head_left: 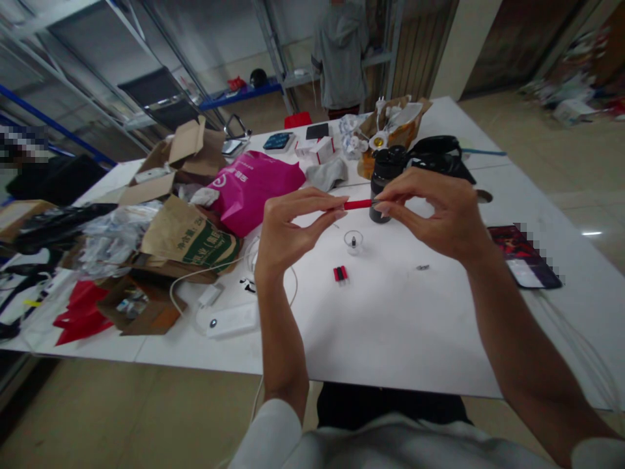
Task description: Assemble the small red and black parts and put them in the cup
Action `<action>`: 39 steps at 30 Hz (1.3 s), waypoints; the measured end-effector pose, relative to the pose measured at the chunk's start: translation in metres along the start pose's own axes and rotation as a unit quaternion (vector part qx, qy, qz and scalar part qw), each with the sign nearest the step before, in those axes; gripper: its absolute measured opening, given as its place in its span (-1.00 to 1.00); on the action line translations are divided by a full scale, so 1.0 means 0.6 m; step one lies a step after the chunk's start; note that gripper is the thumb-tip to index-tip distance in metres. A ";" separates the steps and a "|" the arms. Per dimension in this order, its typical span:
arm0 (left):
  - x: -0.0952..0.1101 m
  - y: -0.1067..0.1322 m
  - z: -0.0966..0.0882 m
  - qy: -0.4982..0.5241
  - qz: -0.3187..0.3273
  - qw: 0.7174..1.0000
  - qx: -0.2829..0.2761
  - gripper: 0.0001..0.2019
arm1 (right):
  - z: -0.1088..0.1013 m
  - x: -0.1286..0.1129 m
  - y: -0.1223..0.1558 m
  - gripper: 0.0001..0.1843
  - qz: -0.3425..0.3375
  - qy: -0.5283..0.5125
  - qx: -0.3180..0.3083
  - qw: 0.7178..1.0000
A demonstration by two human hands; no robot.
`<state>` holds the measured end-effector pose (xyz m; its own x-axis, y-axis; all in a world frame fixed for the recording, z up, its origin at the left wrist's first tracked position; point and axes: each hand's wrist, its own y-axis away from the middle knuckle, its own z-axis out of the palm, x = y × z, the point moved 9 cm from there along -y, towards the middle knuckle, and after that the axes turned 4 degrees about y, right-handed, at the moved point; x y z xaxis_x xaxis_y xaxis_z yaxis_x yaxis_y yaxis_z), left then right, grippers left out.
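Note:
Above the white table (371,332), a slim red rod (359,204) is stretched level between my two hands. My left hand (297,228) pinches its left end between thumb and fingertips. At the other end, the thumb and fingers of my right hand (432,208) are pinched together; they cover that tip. Below the rod stands a small clear cup (353,243) with a small dark piece in it. Nearer me lie several short red and black pieces (340,274) side by side. Small metallic bits (422,268) rest on the table to the right.
Behind my right hand stands a dark bottle (385,170). A magenta bag (258,189), a brown paper bag (188,234) and open cartons fill the left side. A white power strip (232,320) with cables lies near my left forearm. Beyond the table stands a person in grey (342,58).

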<state>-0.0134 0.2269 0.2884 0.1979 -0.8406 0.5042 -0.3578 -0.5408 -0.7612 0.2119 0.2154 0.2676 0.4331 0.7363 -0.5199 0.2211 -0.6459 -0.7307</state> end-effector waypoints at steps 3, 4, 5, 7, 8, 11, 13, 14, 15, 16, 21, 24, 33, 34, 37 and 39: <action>-0.001 0.001 0.000 -0.010 -0.014 1.000 0.001 -0.87 | 0.001 -0.001 -0.001 -0.83 -0.004 0.013 -0.007 1.000; -0.001 0.001 -0.001 -0.011 -0.017 1.000 0.001 -0.86 | 0.001 0.001 -0.001 -0.81 0.000 0.016 -0.010 1.000; 0.000 0.002 -0.001 -0.012 -0.019 1.000 0.002 -0.86 | 0.002 0.003 -0.001 -0.80 0.007 0.017 -0.013 1.000; -0.002 0.002 -0.001 -0.016 -0.026 1.000 0.002 -0.86 | 0.000 0.006 0.000 -0.83 0.020 0.012 -0.014 1.000; -0.004 0.003 -0.002 -0.019 -0.032 0.999 0.002 -0.86 | -0.002 0.006 0.001 -0.84 0.022 0.005 -0.011 1.000; -0.011 0.004 -0.002 -0.016 -0.042 0.999 0.003 -0.83 | -0.006 0.004 0.002 -0.82 0.018 -0.006 -0.001 1.000; -0.013 0.004 -0.002 -0.004 -0.041 0.999 0.004 -0.81 | -0.006 0.008 0.003 -0.83 0.027 0.007 -0.005 1.000; -0.014 0.004 -0.001 0.000 -0.043 0.999 0.003 -0.80 | -0.005 0.011 0.003 -0.83 0.035 0.016 -0.008 0.999; -0.015 0.003 0.000 0.000 -0.046 0.999 0.000 -0.80 | -0.005 0.013 0.003 -0.83 0.042 0.023 -0.010 0.999; -0.016 0.003 0.000 -0.003 -0.050 0.999 -0.004 -0.79 | -0.005 0.015 0.003 -0.83 0.046 0.028 -0.009 0.999; -0.012 0.000 0.003 -0.021 -0.050 0.998 -0.015 -0.79 | -0.007 0.017 0.003 -0.85 0.044 0.031 -0.005 0.999; -0.008 0.000 0.004 -0.020 -0.039 0.999 -0.014 -0.83 | -0.006 0.014 0.001 -0.85 0.030 0.026 -0.002 0.999; 0.003 0.001 0.006 -0.026 -0.006 1.000 0.001 -0.88 | -0.001 0.016 0.001 -0.80 0.048 0.009 0.008 0.999; 0.003 0.001 0.007 -0.025 -0.008 1.000 0.000 -0.87 | 0.000 0.016 0.002 -0.80 0.050 0.005 0.012 0.999; -0.004 0.002 0.011 -0.034 -0.037 0.999 -0.011 -0.85 | -0.002 0.011 0.005 -0.82 0.050 -0.020 0.039 0.998; -0.008 0.002 0.016 -0.036 -0.048 0.998 -0.022 -0.83 | -0.002 0.008 0.007 -0.84 0.054 -0.037 0.058 0.996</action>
<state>-0.0057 0.2299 0.2814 0.2971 -0.7854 0.5430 -0.3742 -0.6190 -0.6905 0.2159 0.2158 0.2627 0.3826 0.6791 -0.6264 0.0717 -0.6978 -0.7127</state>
